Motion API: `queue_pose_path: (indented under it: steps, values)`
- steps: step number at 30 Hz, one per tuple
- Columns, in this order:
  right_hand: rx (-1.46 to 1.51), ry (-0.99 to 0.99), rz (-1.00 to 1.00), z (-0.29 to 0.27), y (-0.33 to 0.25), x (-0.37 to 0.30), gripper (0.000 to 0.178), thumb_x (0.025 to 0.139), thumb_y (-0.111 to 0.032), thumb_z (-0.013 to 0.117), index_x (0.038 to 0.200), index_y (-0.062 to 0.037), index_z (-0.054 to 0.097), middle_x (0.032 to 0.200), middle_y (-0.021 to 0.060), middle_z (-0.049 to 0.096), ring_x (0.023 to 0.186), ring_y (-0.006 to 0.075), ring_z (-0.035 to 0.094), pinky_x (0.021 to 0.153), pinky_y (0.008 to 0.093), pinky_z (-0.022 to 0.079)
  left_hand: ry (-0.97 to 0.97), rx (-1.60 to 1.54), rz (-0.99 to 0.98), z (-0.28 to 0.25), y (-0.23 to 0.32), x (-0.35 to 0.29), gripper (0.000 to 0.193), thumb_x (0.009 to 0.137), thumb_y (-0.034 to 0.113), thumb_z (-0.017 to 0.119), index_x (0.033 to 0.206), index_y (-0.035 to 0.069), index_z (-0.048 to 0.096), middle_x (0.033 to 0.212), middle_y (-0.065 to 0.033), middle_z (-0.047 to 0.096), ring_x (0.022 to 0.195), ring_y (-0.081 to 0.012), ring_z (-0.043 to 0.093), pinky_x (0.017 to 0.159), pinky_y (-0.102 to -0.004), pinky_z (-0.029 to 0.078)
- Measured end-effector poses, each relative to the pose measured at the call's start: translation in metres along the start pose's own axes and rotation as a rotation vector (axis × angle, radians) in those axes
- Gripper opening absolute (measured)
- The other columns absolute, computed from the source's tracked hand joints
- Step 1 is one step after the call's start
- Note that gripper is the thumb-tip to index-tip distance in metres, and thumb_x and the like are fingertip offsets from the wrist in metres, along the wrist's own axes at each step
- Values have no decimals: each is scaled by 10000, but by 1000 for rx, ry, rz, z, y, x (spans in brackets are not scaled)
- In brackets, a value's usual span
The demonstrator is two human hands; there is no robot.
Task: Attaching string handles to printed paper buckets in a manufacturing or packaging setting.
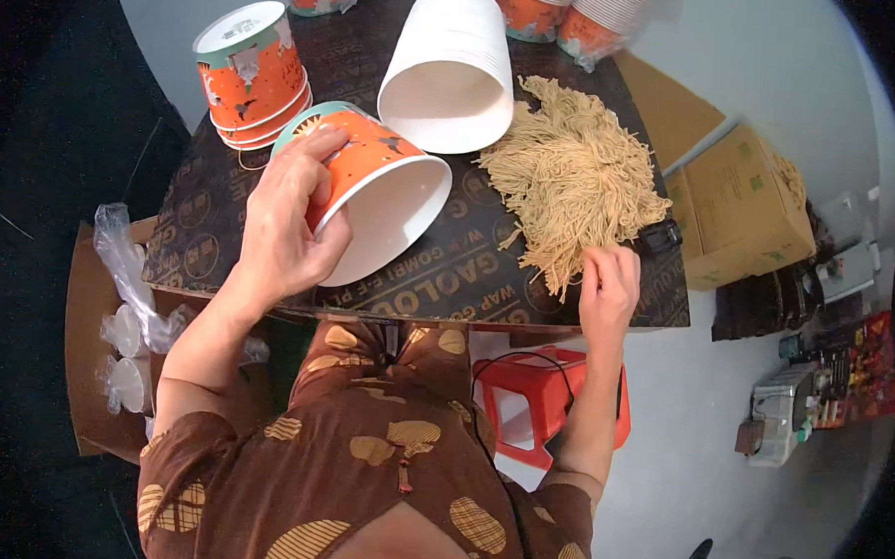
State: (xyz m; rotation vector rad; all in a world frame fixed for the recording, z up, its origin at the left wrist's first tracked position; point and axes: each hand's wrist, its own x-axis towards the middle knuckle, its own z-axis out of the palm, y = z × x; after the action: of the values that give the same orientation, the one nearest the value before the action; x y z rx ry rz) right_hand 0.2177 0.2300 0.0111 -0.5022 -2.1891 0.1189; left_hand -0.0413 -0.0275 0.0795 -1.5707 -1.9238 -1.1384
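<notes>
My left hand (289,213) grips an orange paper bucket (378,160) with a green base band, its thumb at the rim and its fingers over the outside. The bucket is tilted, its white mouth facing me and to the right. At the near edge of a loose pile of tan cords (582,166), my right hand (610,287) is closed in a pinch; what its fingertips hold, if anything, is hidden. Behind the held bucket stands a short stack of upturned orange buckets (251,81), with a tan cord loop low beside it. A nested stack of white buckets (453,40) lies mouth toward me.
More orange buckets (534,9) line the dark printed tabletop's (448,270) far edge. A small black object (659,236) sits right of the cords. Cardboard boxes (745,208) stand to the right; another (90,344), with plastic-wrapped items, is at left. A red stool (528,383) is below the table.
</notes>
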Motion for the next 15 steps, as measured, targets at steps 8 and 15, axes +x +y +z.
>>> queue_pose_path:
  steps: [8,15]
  values:
    - [-25,-145,-166,6,9,35,124,806,14,651,925,-21,655,876,113,544,821,304,537,716,405,455,17,43,13,2,1,1,206,641,-26,615,748,7,442,1193,-282,606,1181,-467,548,1028,-498,422]
    - [-129,-283,-276,10,10,58,124,761,13,629,879,-23,637,880,110,542,842,301,538,747,400,458,38,38,23,0,2,0,209,643,-33,611,751,7,437,1170,-279,614,1157,-459,564,1032,-512,419]
